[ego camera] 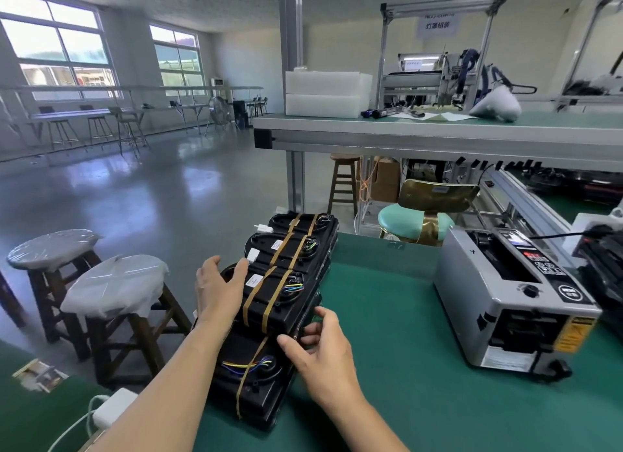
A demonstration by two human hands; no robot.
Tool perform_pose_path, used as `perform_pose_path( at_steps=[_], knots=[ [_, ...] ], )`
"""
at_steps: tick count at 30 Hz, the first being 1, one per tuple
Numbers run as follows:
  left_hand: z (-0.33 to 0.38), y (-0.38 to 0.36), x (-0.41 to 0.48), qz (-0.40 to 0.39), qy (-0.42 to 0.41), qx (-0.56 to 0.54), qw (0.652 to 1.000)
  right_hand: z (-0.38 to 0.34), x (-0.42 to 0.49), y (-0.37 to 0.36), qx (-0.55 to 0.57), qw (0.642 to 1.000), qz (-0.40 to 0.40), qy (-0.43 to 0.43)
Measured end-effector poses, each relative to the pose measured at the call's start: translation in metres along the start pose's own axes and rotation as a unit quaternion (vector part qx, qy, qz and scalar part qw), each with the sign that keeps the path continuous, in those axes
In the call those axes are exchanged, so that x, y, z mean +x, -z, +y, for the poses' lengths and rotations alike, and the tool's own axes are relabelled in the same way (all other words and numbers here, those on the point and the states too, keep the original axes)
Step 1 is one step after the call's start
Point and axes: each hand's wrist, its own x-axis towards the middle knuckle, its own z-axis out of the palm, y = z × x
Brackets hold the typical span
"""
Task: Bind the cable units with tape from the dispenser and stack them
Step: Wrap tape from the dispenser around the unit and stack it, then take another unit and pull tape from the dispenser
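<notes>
Several black cable units bound with brown tape lie in a row of stacks along the left edge of the green bench [387, 316]. My left hand [217, 291] rests with straight fingers on the left side of the third stack's top unit [279, 300]. My right hand [318, 347] touches that unit's near right corner with loosely bent fingers. The nearest unit [249, 377] lies lower, under my forearms, with coloured wires showing. Two further stacks [296, 239] sit behind. The grey tape dispenser [512, 300] stands to the right.
Two plastic-wrapped wooden stools [114, 283] stand off the bench's left edge. A white power adapter [113, 407] with its cable lies at the near left. A teal chair [414, 220] and a raised workbench [438, 131] with foam blocks are behind.
</notes>
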Motion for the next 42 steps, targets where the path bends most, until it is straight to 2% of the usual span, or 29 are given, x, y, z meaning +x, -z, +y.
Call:
perform_pose_path(
  at_steps=[7,12,15,17,21,25,30,33,36,42],
  knots=[
    [0.036,0.000,-0.026,0.072,-0.092,0.083,0.990,0.011,-0.001,0.023,0.001,0.999,0.037,-0.003],
    [0.082,-0.019,-0.068,0.058,-0.224,0.022,0.973,0.030,-0.002,0.053,-0.011,0.997,0.072,-0.039],
    [0.093,-0.045,-0.108,0.007,-0.322,-0.007,0.947,0.049,-0.004,0.080,-0.032,0.994,0.088,-0.051],
    [0.090,-0.068,-0.135,-0.065,-0.353,-0.004,0.933,0.066,-0.007,0.103,-0.049,0.992,0.104,-0.056],
    [0.072,-0.116,-0.180,-0.231,-0.315,0.054,0.919,0.091,-0.016,0.156,-0.093,0.982,0.147,-0.075],
    [0.061,-0.155,-0.225,-0.333,-0.323,0.092,0.881,0.108,-0.027,0.203,-0.131,0.973,0.166,-0.089],
    [0.078,-0.192,-0.273,-0.383,-0.413,0.074,0.823,0.123,-0.042,0.252,-0.149,0.958,0.230,-0.088],
    [0.095,-0.212,-0.298,-0.386,-0.461,0.082,0.795,0.128,-0.049,0.273,-0.149,0.956,0.239,-0.078],
    [0.105,-0.229,-0.315,-0.377,-0.465,0.072,0.797,0.134,-0.054,0.288,-0.131,0.962,0.231,-0.065],
    [0.124,-0.262,-0.350,-0.405,-0.479,0.054,0.777,0.153,-0.057,0.325,-0.078,0.940,0.317,-0.096]
  ],
)
